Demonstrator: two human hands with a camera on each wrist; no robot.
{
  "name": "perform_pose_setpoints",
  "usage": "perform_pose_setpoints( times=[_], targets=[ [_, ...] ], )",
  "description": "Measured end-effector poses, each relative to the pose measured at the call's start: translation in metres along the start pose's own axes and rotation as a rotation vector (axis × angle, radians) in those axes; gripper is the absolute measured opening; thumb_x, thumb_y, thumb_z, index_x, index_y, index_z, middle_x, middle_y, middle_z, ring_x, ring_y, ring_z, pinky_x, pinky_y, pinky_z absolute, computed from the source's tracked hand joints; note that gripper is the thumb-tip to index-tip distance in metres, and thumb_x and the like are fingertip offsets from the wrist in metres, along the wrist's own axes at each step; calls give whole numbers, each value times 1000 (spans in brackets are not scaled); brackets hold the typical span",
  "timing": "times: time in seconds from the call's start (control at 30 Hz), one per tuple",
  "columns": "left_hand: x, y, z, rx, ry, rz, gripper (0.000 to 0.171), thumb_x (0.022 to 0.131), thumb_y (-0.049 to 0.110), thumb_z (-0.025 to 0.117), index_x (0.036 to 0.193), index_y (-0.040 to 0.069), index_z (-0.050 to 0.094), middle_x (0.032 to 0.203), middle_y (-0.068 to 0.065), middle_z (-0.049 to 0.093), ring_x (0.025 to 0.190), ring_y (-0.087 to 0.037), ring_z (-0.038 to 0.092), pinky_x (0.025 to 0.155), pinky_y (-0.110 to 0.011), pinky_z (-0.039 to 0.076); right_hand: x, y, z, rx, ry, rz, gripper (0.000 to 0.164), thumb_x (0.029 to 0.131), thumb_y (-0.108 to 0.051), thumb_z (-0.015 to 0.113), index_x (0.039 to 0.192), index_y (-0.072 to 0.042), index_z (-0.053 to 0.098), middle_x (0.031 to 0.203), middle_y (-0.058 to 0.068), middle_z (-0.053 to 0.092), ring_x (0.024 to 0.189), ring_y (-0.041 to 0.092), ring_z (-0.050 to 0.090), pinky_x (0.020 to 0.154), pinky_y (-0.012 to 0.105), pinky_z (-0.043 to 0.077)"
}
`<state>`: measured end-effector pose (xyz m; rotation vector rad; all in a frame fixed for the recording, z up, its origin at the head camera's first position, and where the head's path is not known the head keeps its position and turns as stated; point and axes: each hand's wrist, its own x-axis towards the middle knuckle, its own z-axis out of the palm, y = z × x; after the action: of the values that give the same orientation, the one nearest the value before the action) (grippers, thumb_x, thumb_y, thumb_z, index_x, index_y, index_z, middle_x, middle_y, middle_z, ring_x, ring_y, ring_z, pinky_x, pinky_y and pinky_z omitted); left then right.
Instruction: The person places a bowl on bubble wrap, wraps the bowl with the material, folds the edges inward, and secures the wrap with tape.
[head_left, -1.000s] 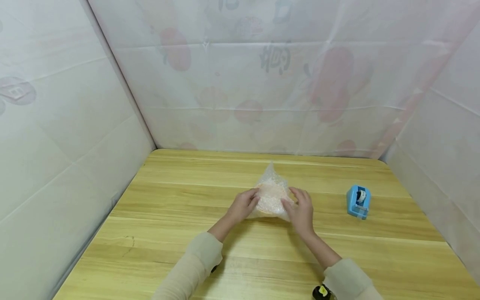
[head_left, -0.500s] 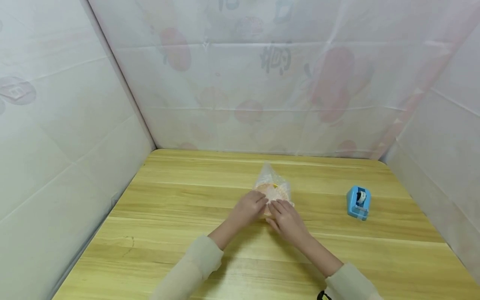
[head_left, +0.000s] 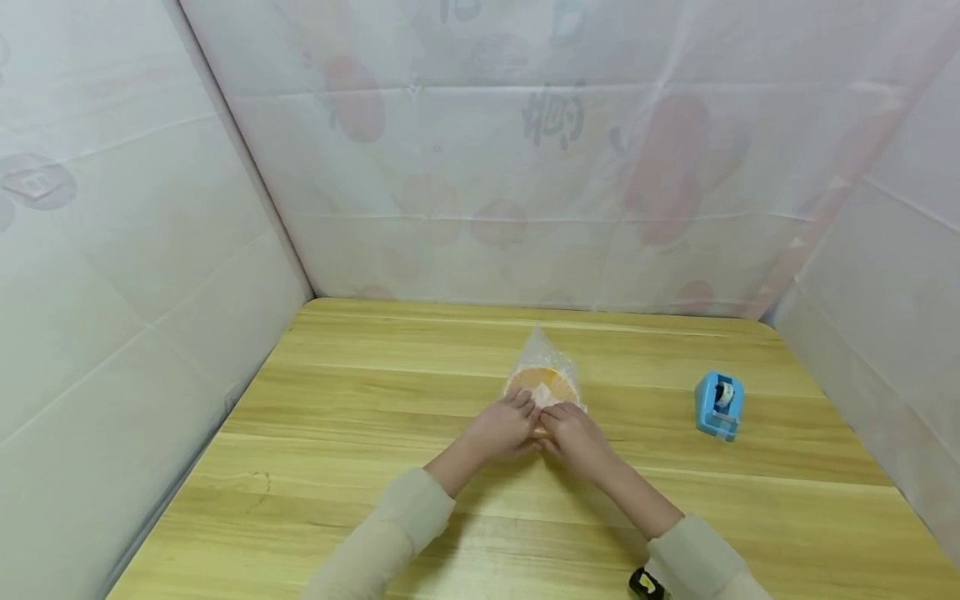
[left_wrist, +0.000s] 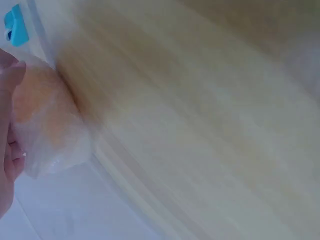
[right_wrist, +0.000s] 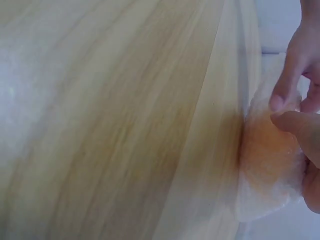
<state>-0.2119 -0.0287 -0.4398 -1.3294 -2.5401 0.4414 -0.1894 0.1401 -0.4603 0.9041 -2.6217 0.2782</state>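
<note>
A sheet of bubble wrap (head_left: 540,346) surrounds a round orange object (head_left: 528,377) with a bowl-like rim, on the wooden table. My left hand (head_left: 501,429) pinches the wrap's near edge over the object. Beside it, almost fingertip to fingertip, my right hand (head_left: 577,439) pinches the same near edge from the right. The wrap's far corner points away from me. Through the clear bubble wrap (left_wrist: 57,155) in the left wrist view, the orange side shows. From the right wrist, both thumbs appear close together over the orange object (right_wrist: 267,150).
A blue tape dispenser (head_left: 718,408) stands to the right on the wooden table (head_left: 337,467). Pale printed cloth walls (head_left: 480,167) enclose the table at the back and sides. A small black and yellow item (head_left: 645,583) shows by the right sleeve.
Both hands have come inward from the sides of the bubble wrap and now meet at its near edge. The wrap has been folded over there, and more of the orange rim shows.
</note>
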Motion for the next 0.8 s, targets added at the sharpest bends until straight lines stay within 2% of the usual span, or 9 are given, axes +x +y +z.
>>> perform_pose_setpoints(
  times=[0.13, 0.2, 0.3, 0.37, 0.47, 0.57, 0.67, 0.73, 0.8],
  targets=[
    [3, 3, 3, 232, 85, 42, 56, 91, 56, 41, 118, 13, 63, 120, 3, 63, 112, -11, 56, 101, -23, 41, 1, 1, 2, 5, -11, -13, 30, 72, -14, 77, 95, 2, 68, 92, 9, 70, 89, 23, 63, 87, 36, 50],
    [4, 4, 4, 267, 121, 47, 51, 91, 55, 42, 112, 15, 66, 112, 5, 65, 101, -8, 58, 93, -18, 44, 1, 2, 2, 6, -16, -15, 28, 71, -12, 76, 94, 2, 68, 91, 9, 69, 88, 23, 63, 86, 36, 50],
    [7, 5, 3, 192, 112, 41, 47, 90, 53, 46, 109, 15, 65, 102, 7, 65, 89, -5, 58, 85, -16, 45, -1, 6, 1, 44, -19, -30, 29, 71, -11, 76, 96, 2, 68, 93, 9, 69, 89, 23, 62, 86, 36, 50],
    [9, 5, 1, 104, 73, 16, 50, 90, 53, 48, 114, 12, 63, 104, 5, 65, 90, -6, 59, 87, -16, 46, -3, 10, 0, 117, -6, -32, 32, 71, -10, 76, 100, 2, 67, 97, 9, 68, 93, 23, 61, 86, 36, 51],
    [11, 5, -1, 46, -1, -9, 58, 90, 54, 47, 126, 10, 57, 111, 3, 66, 98, -8, 61, 92, -18, 46, -9, 17, -2, 278, 58, -13, 32, 72, -7, 75, 102, 1, 67, 103, 10, 66, 98, 25, 60, 87, 38, 52],
    [13, 7, 0, 48, -55, -21, 61, 90, 57, 45, 129, 11, 55, 116, 2, 65, 106, -10, 61, 97, -21, 45, -13, 23, -5, 437, 173, 49, 25, 75, -3, 71, 99, 2, 68, 106, 14, 65, 102, 29, 60, 88, 44, 50],
    [15, 9, 2, 54, -81, -23, 60, 90, 57, 45, 128, 13, 55, 120, 1, 63, 111, -11, 59, 100, -23, 43, -13, 29, -8, 546, 284, 157, 21, 78, 1, 66, 99, 4, 67, 109, 19, 64, 105, 35, 58, 89, 51, 47],
    [16, 9, 3, 36, -91, -34, 58, 90, 56, 45, 129, 13, 53, 124, 0, 61, 114, -12, 57, 102, -24, 41, -12, 36, -10, 623, 315, 263, 21, 83, 2, 62, 103, 6, 65, 112, 22, 63, 108, 38, 56, 92, 54, 45],
    [17, 8, 5, 17, -97, -41, 56, 91, 54, 45, 131, 15, 51, 127, -1, 59, 117, -12, 56, 104, -24, 40, -10, 43, -12, 729, 295, 402, 24, 88, -2, 57, 110, 6, 62, 117, 23, 60, 112, 39, 53, 96, 54, 43]
  ],
)
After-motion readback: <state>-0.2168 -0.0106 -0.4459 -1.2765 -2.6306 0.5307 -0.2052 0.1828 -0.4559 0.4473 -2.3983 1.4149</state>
